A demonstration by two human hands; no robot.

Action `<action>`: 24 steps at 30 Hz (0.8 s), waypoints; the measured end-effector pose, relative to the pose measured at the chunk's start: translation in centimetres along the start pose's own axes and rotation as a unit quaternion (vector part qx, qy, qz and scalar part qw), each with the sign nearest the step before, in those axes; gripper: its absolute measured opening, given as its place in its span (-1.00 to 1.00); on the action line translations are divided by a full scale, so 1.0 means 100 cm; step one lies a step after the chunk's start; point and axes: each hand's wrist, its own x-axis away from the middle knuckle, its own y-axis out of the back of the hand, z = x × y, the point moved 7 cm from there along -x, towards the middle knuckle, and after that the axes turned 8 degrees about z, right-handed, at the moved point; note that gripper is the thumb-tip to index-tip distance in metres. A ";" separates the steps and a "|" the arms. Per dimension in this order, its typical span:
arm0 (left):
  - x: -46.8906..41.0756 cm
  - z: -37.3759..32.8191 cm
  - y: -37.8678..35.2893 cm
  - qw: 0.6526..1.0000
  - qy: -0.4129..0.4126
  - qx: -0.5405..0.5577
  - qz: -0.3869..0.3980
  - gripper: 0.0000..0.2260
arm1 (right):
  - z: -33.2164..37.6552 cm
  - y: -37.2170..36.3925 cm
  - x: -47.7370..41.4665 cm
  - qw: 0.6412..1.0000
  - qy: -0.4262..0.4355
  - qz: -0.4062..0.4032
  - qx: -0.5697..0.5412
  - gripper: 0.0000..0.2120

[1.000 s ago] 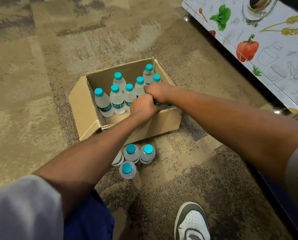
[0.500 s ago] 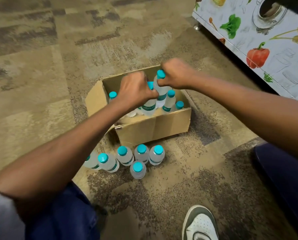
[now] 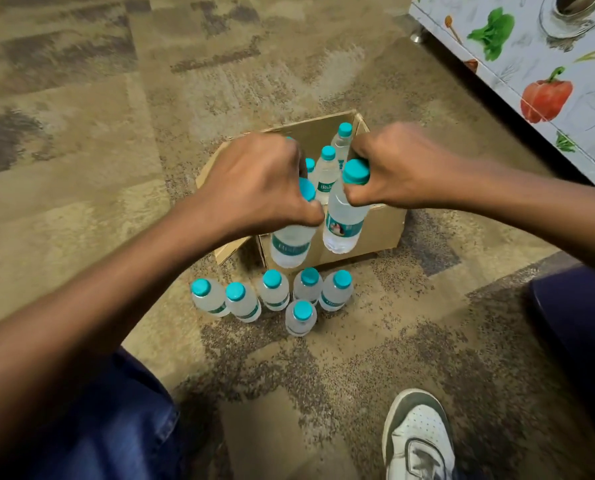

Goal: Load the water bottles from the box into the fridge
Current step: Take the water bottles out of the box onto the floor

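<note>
An open cardboard box (image 3: 379, 230) sits on the carpet with several teal-capped water bottles (image 3: 325, 171) standing inside. My left hand (image 3: 254, 181) grips one water bottle (image 3: 289, 247) by its neck, lifted above the box's near wall. My right hand (image 3: 396, 164) holds a second water bottle (image 3: 343, 223) by its cap, right beside the first. Several more bottles (image 3: 272, 294) stand in a cluster on the floor just in front of the box. My hands hide part of the box's inside.
The fridge (image 3: 545, 64), covered in vegetable pictures, stands at the upper right with a metal foot (image 3: 418, 37). A white shoe (image 3: 417, 441) rests on the patterned carpet at the bottom right. My knees in blue trousers frame the lower left and right.
Both hands have risen out of the box, each with a bottle, and come toward me over its near wall. More bottles on the floor have come into view.
</note>
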 end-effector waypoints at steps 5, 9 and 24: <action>0.026 -0.017 -0.019 0.996 -0.058 -0.031 0.066 -0.67 | 0.027 -0.010 0.025 0.999 0.021 0.040 -0.005 -0.72; 0.043 -0.019 -0.045 0.987 -0.073 -0.029 0.137 -0.68 | 0.044 -0.025 0.043 0.997 0.026 0.065 -0.020 -0.71; 0.079 0.006 -0.141 0.952 -0.052 -0.116 0.279 -0.65 | 0.089 -0.134 0.064 0.975 0.050 0.218 0.002 -0.68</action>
